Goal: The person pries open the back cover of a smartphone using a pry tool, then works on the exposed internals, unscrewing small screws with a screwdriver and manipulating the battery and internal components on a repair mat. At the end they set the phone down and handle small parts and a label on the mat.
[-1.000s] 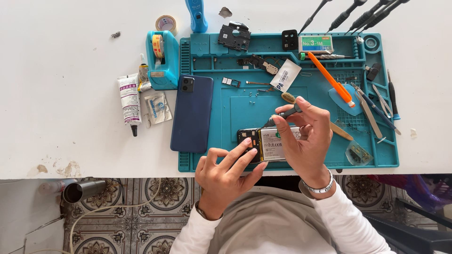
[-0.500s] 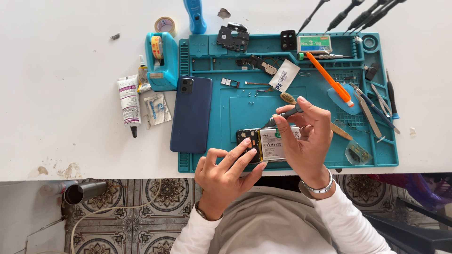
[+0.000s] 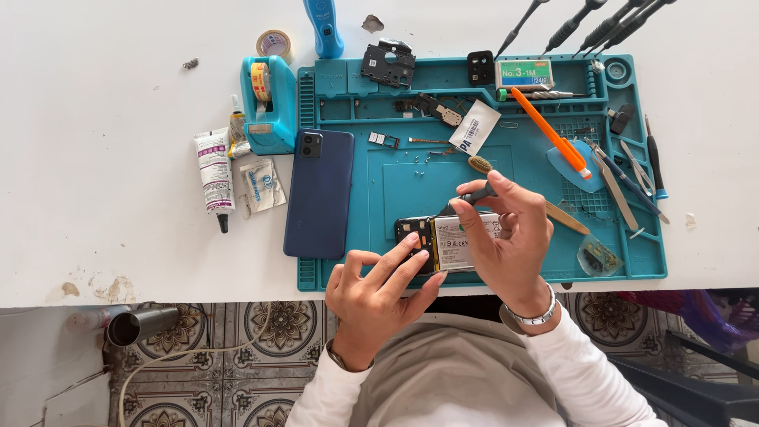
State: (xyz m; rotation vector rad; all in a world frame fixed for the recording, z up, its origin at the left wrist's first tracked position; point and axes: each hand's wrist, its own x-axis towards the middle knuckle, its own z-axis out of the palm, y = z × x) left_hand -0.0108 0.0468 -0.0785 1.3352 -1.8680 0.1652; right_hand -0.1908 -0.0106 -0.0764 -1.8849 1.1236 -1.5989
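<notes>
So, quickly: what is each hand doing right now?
Left hand: fingers steadying the opened phone.
Right hand: closed on a small dark tool.

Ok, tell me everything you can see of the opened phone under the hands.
The opened phone lies flat, back off, at the near edge of the teal mat, long side across the view. Its left end shows dark internals; a pale labelled battery fills the middle. The left hand presses fingers on its left part. The right hand covers its right end and holds a dark-handled tool whose tip meets the phone's upper edge. The blue back cover lies apart, to its left.
</notes>
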